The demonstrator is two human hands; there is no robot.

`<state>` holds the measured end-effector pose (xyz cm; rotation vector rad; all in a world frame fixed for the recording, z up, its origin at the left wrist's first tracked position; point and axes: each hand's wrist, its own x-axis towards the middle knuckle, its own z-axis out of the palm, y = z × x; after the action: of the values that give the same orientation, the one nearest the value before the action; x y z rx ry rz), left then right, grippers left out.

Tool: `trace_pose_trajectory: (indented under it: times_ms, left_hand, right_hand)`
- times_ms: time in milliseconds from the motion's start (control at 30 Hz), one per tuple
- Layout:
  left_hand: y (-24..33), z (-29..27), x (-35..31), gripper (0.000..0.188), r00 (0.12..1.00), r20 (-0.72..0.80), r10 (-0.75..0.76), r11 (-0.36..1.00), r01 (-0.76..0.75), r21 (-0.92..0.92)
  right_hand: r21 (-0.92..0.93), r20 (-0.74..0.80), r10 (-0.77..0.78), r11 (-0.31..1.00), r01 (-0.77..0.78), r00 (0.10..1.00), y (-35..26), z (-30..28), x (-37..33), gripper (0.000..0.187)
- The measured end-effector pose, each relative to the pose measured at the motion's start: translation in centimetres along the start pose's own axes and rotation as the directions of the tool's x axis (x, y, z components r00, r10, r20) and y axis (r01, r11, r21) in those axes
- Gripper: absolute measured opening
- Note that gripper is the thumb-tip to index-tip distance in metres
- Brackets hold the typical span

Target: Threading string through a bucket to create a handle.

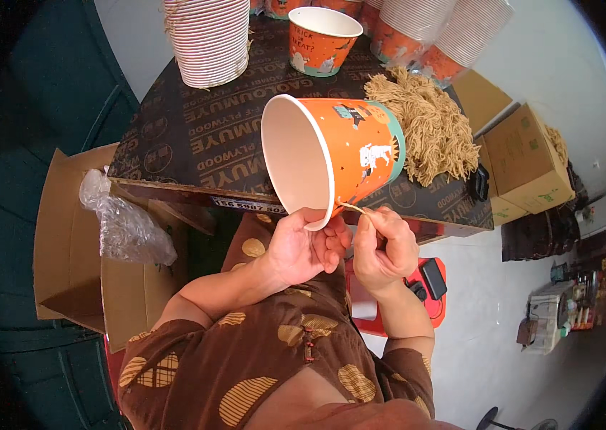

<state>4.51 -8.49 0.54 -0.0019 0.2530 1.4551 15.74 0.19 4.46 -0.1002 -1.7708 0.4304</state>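
An orange paper bucket (349, 147) with a white rim and teal base lies tilted on its side at the table's front edge, its mouth toward the left. My left hand (301, 247) grips the bucket's lower rim, thumb at the inside edge and fingers curled beneath. Between the thumb and fingers of my right hand (387, 249) is the end of a thin tan cord (349, 207), which meets the bucket's side just below the rim. Whether the cord passes through a hole there is too small to tell. Behind the bucket lies a heap of tan cords (428, 125).
On the dark plywood table (174, 154) stand a single orange bucket (323, 43), a tall stack of white-rimmed buckets (210, 43) and wrapped stacks (461, 36). A cardboard box (73, 244) with clear plastic (131, 226) is at left; another box (529, 161) stands right. A red stool (436, 301) is below.
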Motion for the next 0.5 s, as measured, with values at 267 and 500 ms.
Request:
trace_pose_trajectory:
  times_ms: [267, 500]
  left_hand:
    - [0.00, -0.13, 0.03, 0.039, 0.999, 0.027, 0.017, 1.000, -0.018, 0.023]
    - [-0.10, 0.01, 0.04, 0.040, 0.998, 0.049, 0.034, 0.999, -0.035, 0.023]
  right_hand:
    - [-0.044, -0.010, 0.056, 0.997, -0.056, 0.998, -0.07, -0.19, -0.04, 0.019]
    - [-0.043, 0.001, 0.108, 0.993, -0.107, 0.994, -0.31, -0.33, -0.22, 0.019]
